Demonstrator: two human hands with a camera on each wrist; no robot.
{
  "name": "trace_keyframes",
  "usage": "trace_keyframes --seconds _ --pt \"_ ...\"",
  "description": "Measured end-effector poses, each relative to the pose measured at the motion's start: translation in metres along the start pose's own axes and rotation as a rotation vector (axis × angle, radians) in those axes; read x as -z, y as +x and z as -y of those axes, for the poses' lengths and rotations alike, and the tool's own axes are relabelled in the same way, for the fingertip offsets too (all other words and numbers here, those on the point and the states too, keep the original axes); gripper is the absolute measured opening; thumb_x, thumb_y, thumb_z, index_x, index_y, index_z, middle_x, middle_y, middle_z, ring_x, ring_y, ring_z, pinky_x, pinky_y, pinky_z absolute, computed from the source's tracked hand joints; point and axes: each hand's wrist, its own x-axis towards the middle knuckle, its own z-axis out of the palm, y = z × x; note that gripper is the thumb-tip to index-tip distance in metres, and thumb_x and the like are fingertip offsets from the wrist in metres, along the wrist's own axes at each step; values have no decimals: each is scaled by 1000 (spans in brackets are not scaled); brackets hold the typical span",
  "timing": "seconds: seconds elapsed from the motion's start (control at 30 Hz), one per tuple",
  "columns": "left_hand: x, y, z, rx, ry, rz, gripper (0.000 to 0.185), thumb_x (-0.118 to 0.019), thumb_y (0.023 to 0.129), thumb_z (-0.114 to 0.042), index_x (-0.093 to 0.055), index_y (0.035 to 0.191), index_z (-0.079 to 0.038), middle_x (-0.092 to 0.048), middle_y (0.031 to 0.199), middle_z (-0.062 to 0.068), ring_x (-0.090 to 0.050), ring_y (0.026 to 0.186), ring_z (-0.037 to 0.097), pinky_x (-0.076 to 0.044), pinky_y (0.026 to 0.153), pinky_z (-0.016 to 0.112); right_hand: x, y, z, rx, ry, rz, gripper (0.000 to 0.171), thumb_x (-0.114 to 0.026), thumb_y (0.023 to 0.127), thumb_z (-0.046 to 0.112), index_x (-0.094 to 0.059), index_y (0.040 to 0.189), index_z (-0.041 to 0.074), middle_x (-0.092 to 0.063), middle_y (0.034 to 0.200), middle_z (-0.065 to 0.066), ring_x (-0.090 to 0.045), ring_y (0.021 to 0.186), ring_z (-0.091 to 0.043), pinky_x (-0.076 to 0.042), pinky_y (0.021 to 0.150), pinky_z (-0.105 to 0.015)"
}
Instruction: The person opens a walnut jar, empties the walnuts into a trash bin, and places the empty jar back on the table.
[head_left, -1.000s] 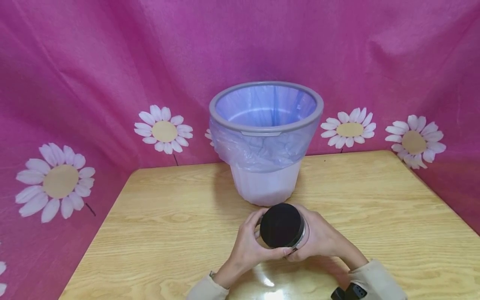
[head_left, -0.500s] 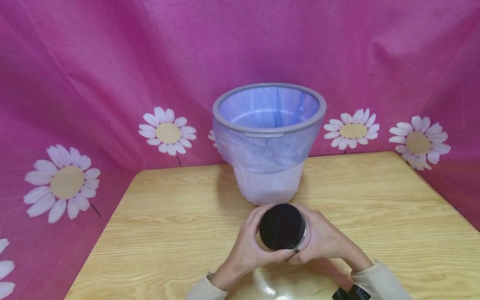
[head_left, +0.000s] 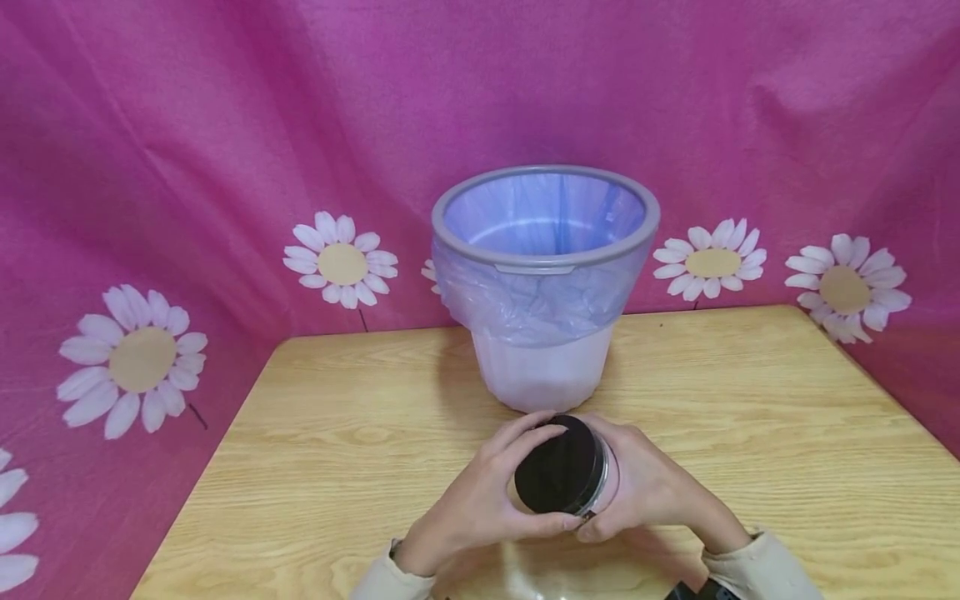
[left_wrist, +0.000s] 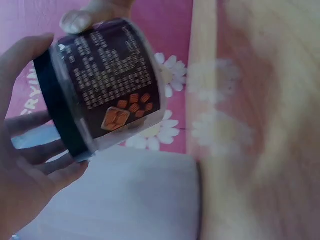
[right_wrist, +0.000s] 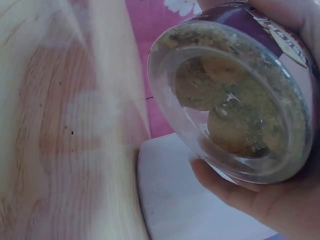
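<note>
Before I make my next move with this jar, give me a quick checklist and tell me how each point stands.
1. Left hand grips the lid: ok.
2. Right hand holds the jar: ok.
3. The lid is on the jar: ok.
4. The lid is screwed tight: cannot tell.
5. The jar is lifted off the table: ok.
6. The bin stands upright, lined with a bag: ok.

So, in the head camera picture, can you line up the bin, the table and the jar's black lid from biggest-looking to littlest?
1. Table
2. Bin
3. Black lid

No two look alike in size here.
</note>
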Motion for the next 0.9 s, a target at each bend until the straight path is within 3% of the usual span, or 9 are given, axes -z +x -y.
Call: trace_keyframes --seconds 0.33,0.5,0.77,0.9 --pt "8 2 -1 -121 57 34 82 -87 69 -36 -48 139 -18 -38 148 0 -38 135 15 -38 107 33 0 -1 10 -7 -56 -5 97 -94 43 27 -50 130 28 -62 115 11 -61 96 -10 -51 83 -29" --pt "11 4 -2 -142 48 42 84 -87 68 -36 -47 140 -17 -40 148 1 -37 135 14 -38 107 32 1 1 17 -6 -87 -2 99 -94 42 28 -49 130 29 -60 116 13 -60 97 -9 -51 83 -30" --pt "13 6 1 -252 125 -8 83 -86 68 -36 -48 139 -13 -44 144 6 -43 131 20 -39 106 32 2 4 23 2 -84 -11 98 -95 41 30 -51 128 29 -62 114 12 -60 96 -10 -51 82 -29" --pt "11 6 3 -277 118 -39 84 -87 66 -36 -49 137 -10 -47 141 7 -44 128 20 -40 105 31 1 4 22 15 -76 -9 98 -94 42 27 -51 129 28 -63 114 10 -61 96 -10 -51 82 -29"
